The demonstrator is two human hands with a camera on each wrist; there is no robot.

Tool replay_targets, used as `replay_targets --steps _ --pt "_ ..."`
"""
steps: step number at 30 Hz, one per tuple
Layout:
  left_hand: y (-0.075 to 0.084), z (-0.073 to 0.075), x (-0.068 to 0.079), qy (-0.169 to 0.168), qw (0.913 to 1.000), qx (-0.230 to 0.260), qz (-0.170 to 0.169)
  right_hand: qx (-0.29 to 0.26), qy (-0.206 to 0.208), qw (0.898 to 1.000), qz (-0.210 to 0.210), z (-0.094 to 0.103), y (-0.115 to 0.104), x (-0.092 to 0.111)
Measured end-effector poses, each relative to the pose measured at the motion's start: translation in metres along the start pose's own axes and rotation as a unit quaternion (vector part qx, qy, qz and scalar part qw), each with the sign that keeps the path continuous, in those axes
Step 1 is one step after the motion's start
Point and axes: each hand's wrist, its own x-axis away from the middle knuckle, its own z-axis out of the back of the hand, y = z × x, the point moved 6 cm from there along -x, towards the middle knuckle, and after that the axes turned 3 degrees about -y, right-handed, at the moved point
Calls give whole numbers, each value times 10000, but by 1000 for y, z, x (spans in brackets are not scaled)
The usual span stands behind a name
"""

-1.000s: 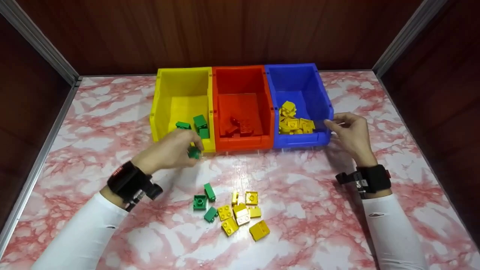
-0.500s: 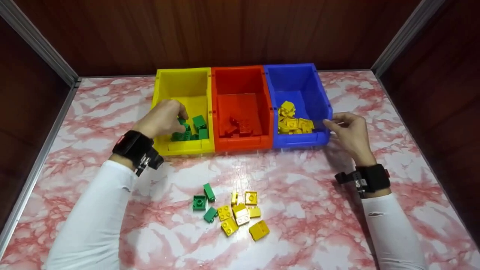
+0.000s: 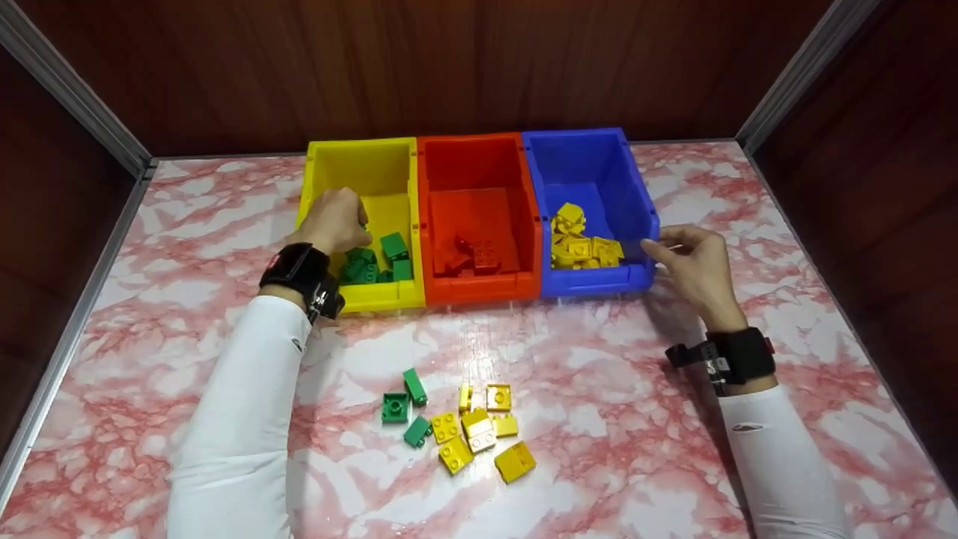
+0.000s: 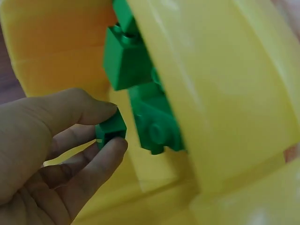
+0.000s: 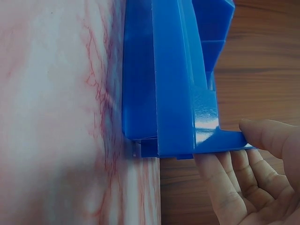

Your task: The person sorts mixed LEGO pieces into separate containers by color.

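Note:
Over the yellow bin (image 3: 374, 298), my left hand (image 3: 333, 221) reaches past the low front lip. Thumb and fingertips pinch a small green toy brick (image 4: 112, 125), mostly covered by the hand in the head view. Below and beside it, several green bricks (image 3: 395, 245) lie in the front of this bin. My right hand (image 3: 696, 273) grips the right side edge of the blue bin (image 3: 599, 281), thumb on one face and fingers on the other, as the right wrist view shows. Yellow bricks (image 3: 578, 248) are heaped inside the blue bin.
Between those two stands a red bin (image 3: 483, 288) with several red bricks (image 3: 485, 254). On the marbled table (image 3: 584, 419) in front lie loose green bricks (image 3: 395, 408) and a cluster of yellow bricks (image 3: 455, 454). A dark wooden wall (image 3: 479, 67) rises behind the bins.
My left hand has moved up and back, from in front of the yellow bin to inside it, with green brick in its fingers. The right hand keeps its hold on the blue bin.

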Motion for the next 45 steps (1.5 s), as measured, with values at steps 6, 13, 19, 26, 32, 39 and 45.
replay_targets --steps 6,13,19,26,32,39,45 --pt "-1 -10 -6 -222 9996 73 163 27 13 10000 5 0 0 0" --pt "1 -16 -2 -474 9987 -111 138 48 -18 10000 -57 -1 2 -1" --pt "9 -9 15 -217 9997 -57 -105 63 2 10000 -31 1 3 -1" --pt "31 -5 55 -98 9981 242 -556 52 38 10000 -15 0 3 -1" --pt "51 -11 99 -216 9913 483 -1209 10 37 10000 34 -1 2 -1" --pt "75 -43 141 -910 9813 189 -1685 62 -18 10000 -35 1 2 -1" --pt "89 -75 161 -1303 9730 -252 -1886 31 -12 10000 5 0 2 -1"
